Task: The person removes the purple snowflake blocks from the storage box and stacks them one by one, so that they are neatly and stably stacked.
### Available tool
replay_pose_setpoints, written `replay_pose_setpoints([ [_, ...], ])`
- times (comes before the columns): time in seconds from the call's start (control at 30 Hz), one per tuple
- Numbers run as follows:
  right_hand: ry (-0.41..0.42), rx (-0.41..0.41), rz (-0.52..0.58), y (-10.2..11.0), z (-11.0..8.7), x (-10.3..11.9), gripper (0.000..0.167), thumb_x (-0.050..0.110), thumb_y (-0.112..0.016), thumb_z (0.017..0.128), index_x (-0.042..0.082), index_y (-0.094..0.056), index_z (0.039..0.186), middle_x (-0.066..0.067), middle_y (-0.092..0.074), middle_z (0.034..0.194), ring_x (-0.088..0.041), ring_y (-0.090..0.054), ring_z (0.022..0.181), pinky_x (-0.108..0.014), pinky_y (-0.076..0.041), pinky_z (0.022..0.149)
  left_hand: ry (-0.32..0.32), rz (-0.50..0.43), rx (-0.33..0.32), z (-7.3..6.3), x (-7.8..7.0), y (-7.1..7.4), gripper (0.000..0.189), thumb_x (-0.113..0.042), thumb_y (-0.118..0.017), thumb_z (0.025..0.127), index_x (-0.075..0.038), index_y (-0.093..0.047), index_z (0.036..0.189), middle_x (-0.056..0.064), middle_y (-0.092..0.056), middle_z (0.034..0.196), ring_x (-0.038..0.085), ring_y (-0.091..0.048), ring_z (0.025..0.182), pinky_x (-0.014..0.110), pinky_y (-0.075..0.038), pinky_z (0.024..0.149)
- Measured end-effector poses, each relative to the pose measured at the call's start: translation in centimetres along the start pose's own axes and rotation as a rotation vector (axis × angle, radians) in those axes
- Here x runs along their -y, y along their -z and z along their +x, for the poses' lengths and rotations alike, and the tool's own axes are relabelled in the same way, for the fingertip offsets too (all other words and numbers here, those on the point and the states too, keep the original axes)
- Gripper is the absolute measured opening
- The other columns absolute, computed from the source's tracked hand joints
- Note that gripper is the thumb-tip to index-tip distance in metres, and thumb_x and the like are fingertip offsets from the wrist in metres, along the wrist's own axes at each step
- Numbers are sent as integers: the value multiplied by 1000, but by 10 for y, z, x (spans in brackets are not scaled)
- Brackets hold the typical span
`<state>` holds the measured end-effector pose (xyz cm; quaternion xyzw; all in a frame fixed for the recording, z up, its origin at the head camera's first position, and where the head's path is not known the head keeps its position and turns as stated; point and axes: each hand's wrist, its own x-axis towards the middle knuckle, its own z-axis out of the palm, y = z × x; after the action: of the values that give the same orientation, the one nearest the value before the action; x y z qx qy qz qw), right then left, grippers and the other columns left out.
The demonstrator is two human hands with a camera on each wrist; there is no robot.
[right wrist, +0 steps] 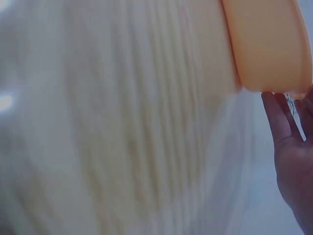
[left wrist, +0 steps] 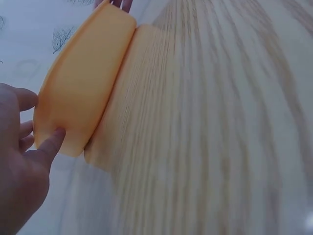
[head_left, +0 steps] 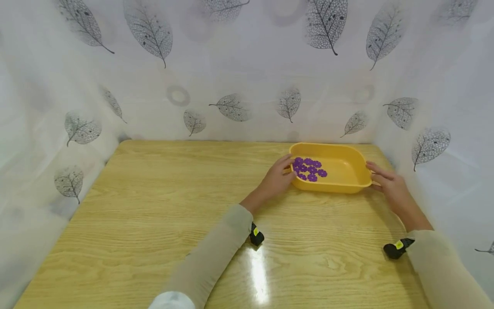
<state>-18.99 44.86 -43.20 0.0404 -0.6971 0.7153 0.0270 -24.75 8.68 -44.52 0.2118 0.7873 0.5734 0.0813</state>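
A yellow plastic basin [head_left: 347,169] with rounded corners sits at the far right of the wooden table. Purple flower-shaped discs [head_left: 311,169], several of them, lie flat in its left half. My left hand [head_left: 275,178] holds the basin's left end; in the left wrist view one digit presses the outer wall while other fingers are up by the rim. At the opposite end, my right hand [head_left: 393,193] holds the rim and end wall. In the right wrist view, its fingertips [right wrist: 268,100] meet the basin's end, with part of the hand cut off by the frame.
The wood-grain table [head_left: 154,214] stretches left and toward me. Behind it and along both sides hangs a pale curtain [head_left: 239,64] printed with grey leaves. The basin is close to the table's back edge and right side. Each wrist carries a black camera [head_left: 256,235].
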Motion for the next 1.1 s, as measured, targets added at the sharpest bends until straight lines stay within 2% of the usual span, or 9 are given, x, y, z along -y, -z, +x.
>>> replay_pose_setpoints([
  [0.13, -3, 25, -20, -12, -4, 1, 45, 0, -54, 102, -7, -45, 145, 13, -53, 148, 10, -58, 117, -17, -58, 87, -1, 6, 13, -8, 0, 13, 47, -14, -56, 102, -1, -49, 146, 4, -29, 165, 26, -50, 138, 31, -49, 109],
  [0.3, -31, 33, 49, -26, -7, 1, 42, -1, -56, 101, -3, -52, 142, 16, -60, 140, 4, -63, 114, -20, -60, 84, -23, -10, 19, -18, 4, 28, 48, -10, -56, 101, 2, -48, 146, 6, -29, 165, 32, -50, 138, 34, -51, 108],
  [0.43, -68, 19, -13, -38, -10, 3, 48, 5, -58, 101, -7, -45, 145, 10, -50, 152, 6, -62, 115, -18, -59, 84, -20, -24, 16, -26, 9, 39, 48, -9, -57, 101, 3, -48, 146, 7, -30, 165, 33, -49, 138, 36, -50, 109],
  [0.57, -106, 29, -95, -51, -12, 5, 56, 13, -59, 102, -9, -37, 149, 3, -34, 163, 12, -51, 126, -15, -57, 87, -22, -23, 13, -37, 12, 50, 47, -8, -58, 101, 3, -48, 145, 8, -31, 164, 33, -50, 138, 37, -50, 109],
  [0.7, -132, 51, -174, -64, -16, 6, 59, 18, -58, 103, -7, -35, 151, -2, -27, 166, 8, -42, 137, -14, -56, 90, -24, -19, 4, -49, 14, 63, 49, -8, -60, 100, 3, -48, 146, 8, -31, 164, 36, -51, 137, 37, -52, 107],
  [0.87, -124, 71, -282, -82, -20, 7, 58, 23, -55, 105, -6, -35, 152, -8, -23, 167, 8, -41, 138, -12, -54, 90, -8, -15, 0, -64, 17, 76, 50, -10, -61, 99, 4, -49, 145, 6, -31, 164, 37, -51, 136, 38, -52, 106],
  [1.0, -110, 93, -278, -94, -23, 7, 59, 23, -55, 105, -7, -35, 152, -10, -22, 167, 7, -37, 141, -12, -54, 91, 12, -23, -5, -75, 19, 85, 48, -10, -61, 100, 3, -50, 145, 4, -31, 164, 35, -50, 138, 39, -51, 107],
  [1.1, -90, 111, -256, -101, -25, 6, 58, 21, -54, 106, -8, -35, 151, -11, -24, 166, 12, -39, 137, -15, -55, 92, 19, -36, -5, -83, 20, 92, 47, -10, -60, 100, 3, -49, 145, 5, -30, 164, 35, -46, 141, 41, -49, 110],
])
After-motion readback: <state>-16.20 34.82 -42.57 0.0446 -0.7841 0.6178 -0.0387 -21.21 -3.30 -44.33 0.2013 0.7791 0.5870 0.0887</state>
